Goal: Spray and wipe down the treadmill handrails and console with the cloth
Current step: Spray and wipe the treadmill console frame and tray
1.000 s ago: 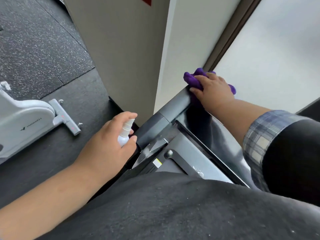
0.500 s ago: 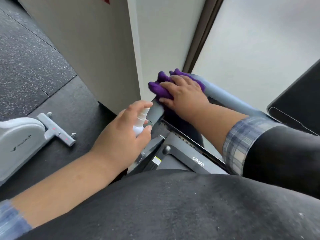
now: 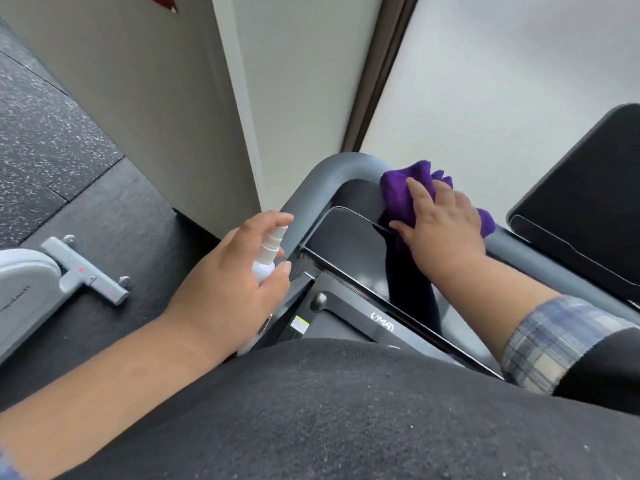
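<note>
A grey curved handrail (image 3: 332, 168) runs around the treadmill's glossy black console (image 3: 346, 244). My right hand (image 3: 440, 226) presses a purple cloth (image 3: 401, 192) against the rail's front bar, just right of its bend, fingers spread over the cloth. My left hand (image 3: 228, 282) grips a small white spray bottle (image 3: 268, 254) beside the console's left edge, with the forefinger over the nozzle top. The bottle's lower part is hidden in my palm.
A white wall corner (image 3: 235, 116) stands close behind the rail's bend. A second black screen (image 3: 588, 202) sits at the right. On the speckled dark floor at the left lies a white exercise machine's base with a grey foot bar (image 3: 86, 271).
My right hand has slid the purple cloth rightward along the handrail, past the bend. The bend now shows bare. My left hand still holds the bottle near the console's left edge.
</note>
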Action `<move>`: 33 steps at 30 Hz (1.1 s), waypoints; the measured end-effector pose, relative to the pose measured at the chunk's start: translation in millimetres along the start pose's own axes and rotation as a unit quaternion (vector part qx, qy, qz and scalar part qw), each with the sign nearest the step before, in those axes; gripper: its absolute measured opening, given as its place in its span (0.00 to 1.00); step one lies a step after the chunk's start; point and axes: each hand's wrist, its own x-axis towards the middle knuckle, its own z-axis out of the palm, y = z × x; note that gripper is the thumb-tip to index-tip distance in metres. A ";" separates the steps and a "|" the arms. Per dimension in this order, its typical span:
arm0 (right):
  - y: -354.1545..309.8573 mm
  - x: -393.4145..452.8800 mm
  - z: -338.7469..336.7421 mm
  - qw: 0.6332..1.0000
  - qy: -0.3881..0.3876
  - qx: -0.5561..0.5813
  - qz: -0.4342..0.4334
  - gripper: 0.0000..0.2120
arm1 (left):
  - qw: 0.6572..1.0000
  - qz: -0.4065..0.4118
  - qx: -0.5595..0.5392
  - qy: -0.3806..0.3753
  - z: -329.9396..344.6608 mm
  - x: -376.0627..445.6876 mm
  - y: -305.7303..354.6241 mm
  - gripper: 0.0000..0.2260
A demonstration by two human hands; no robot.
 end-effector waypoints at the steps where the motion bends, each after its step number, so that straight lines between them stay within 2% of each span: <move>1: -6.4 7.2 -0.6 1.000 -0.001 0.005 0.005 0.34 | 1.000 -0.001 0.001 0.002 0.1 0.4 -0.6 0.23; 4: -42.6 38.2 -8.5 0.999 -0.009 0.034 -0.018 0.34 | 1.000 -0.002 0.008 0.000 1.7 -1.2 -2.4 0.24; 8: -99.1 69.4 -17.8 0.993 -0.023 0.062 -0.101 0.31 | 1.000 -0.001 0.005 -0.017 4.9 -4.0 0.2 0.24; 13: -106.7 43.4 -9.0 0.976 -0.050 0.091 -0.190 0.31 | 1.000 0.004 -0.001 0.007 4.8 0.2 5.4 0.24; 16: -133.4 -0.2 3.5 0.938 -0.077 0.136 -0.308 0.34 | 0.999 0.017 -0.008 0.034 3.3 3.2 7.6 0.24; 19: -152.7 -37.1 8.2 0.900 -0.082 0.130 -0.409 0.31 | 0.998 0.006 0.001 0.068 0.1 7.4 4.0 0.23; 23: -137.8 -27.8 7.4 0.856 -0.005 0.119 -0.502 0.33 | 0.994 -0.034 0.006 0.101 -8.9 6.4 -6.0 0.23; 25: -125.0 -8.0 5.3 0.865 0.003 0.114 -0.489 0.32 | 0.994 -0.049 0.011 0.099 -13.1 2.2 -14.0 0.22; 26: -118.3 2.0 1.5 0.881 -0.006 0.115 -0.459 0.32 | 0.993 -0.061 0.015 0.095 -14.6 -1.0 -18.1 0.22; 29: -88.9 37.5 -8.1 0.937 -0.010 0.096 -0.337 0.33 | 0.991 -0.097 0.028 0.084 -18.2 -14.5 -26.9 0.22; 31: -70.6 60.5 -13.0 0.961 0.022 0.063 -0.270 0.32 | 0.991 -0.107 0.026 0.080 -19.9 -22.1 -30.2 0.22; 33: -67.4 74.9 -19.8 0.978 0.012 0.067 -0.199 0.28 | 0.990 -0.109 0.027 0.081 -21.6 -27.2 -33.9 0.22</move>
